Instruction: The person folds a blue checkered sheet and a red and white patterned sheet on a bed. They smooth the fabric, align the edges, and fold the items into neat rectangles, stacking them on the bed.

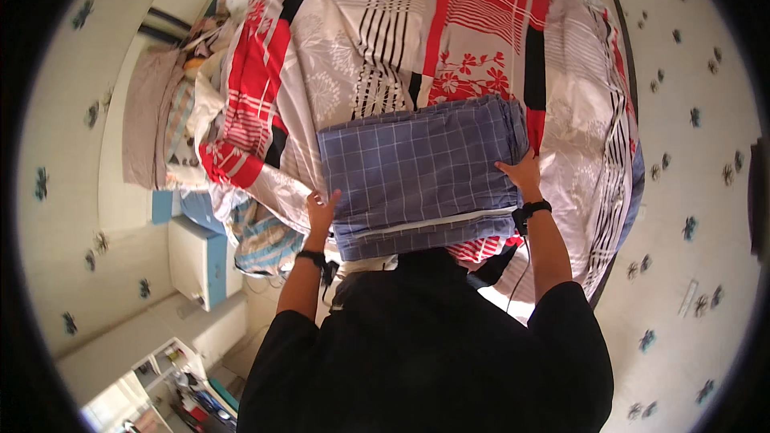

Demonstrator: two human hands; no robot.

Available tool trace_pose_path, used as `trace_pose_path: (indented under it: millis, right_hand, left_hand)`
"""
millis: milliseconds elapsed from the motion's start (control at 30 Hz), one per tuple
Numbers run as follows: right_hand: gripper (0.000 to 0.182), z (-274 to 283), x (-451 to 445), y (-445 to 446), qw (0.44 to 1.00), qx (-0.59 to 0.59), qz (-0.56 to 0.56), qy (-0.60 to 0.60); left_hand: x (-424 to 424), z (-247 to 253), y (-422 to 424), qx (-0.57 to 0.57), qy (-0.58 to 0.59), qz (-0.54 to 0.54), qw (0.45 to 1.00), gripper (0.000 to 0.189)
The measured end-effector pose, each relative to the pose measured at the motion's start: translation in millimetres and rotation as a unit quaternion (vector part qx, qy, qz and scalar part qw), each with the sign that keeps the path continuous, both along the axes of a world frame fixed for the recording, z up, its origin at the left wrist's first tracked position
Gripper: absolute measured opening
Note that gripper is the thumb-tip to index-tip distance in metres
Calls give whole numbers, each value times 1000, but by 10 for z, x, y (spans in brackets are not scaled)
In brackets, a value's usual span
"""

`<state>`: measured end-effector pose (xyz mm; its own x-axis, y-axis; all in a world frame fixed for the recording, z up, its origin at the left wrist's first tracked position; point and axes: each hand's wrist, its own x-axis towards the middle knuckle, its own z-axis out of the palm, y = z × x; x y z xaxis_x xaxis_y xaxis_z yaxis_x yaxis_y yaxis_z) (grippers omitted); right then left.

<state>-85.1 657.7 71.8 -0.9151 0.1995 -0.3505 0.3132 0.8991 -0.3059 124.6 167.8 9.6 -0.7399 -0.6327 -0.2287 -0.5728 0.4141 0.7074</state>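
Note:
A folded blue checked cloth (421,162) lies in front of me on the bed, in a thick rectangular stack. Its layered edges show at the right, and a pale strip crosses its near side. My left hand (322,211) is at the cloth's left edge, thumb against the fabric and the other fingers just outside it; whether it grips is unclear. At the right edge, my right hand (523,175) has its thumb on top and its fingers around the side of the stack. Dark bands circle both wrists.
A red, black and pale patterned cover (343,48) spreads rumpled over the bed. Folded brownish fabric (150,120) and other textiles sit at the left. A white and blue cabinet (198,264) stands lower left, near a cluttered shelf (171,364). The patterned wall (680,162) borders the right.

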Motion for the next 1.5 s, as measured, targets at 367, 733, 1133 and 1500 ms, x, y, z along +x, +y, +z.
trace_pose_path:
  millis: [367,733,1133,1500]
  right_hand:
    - [50,537,33,-468,955,-292,38,21]
    - [46,1261,1118,-2384,718,-522,261,-380]
    - [69,-692,874,-1693,755,-573,-86,-307]
    - [67,-89,1450,-1923,775,-522,-120,-335]
  left_hand:
    - [775,93,70,141,-76,-169,972,70]
    - [746,248,129,424,-48,93,900,63]
    - [77,606,174,424,41,44,904,84]
    - [-5,-33,-275,541,-98,-115,827,78]
